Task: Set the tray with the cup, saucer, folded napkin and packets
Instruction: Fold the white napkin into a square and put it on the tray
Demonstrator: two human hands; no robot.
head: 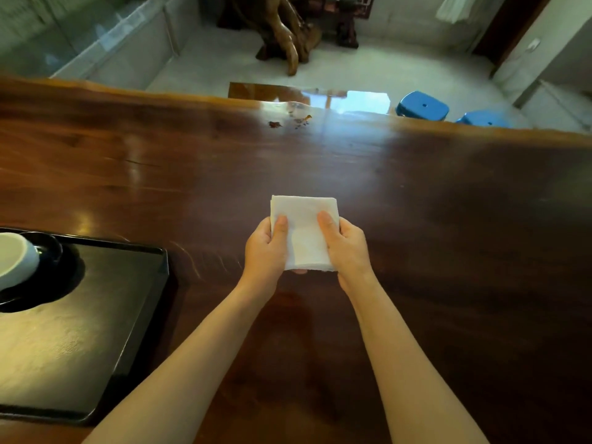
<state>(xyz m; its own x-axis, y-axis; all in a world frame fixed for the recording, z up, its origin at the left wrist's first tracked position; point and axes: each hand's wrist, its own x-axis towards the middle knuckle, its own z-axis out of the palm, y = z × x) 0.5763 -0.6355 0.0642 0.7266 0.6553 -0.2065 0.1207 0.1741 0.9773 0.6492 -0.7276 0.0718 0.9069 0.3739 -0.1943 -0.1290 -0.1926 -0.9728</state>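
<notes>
Our left hand (266, 248) and right hand (347, 248) pinch the folded white napkin (304, 232) by its sides, thumbs on top, over the dark wooden table (416, 203); the black rectangular tray (80, 331) lies apart, leftward.

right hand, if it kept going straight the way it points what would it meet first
Beyond the folded napkin that the right hand grips, only bare wooden table lies ahead, up to its far edge. The way looks free, though depth is unclear.
</notes>
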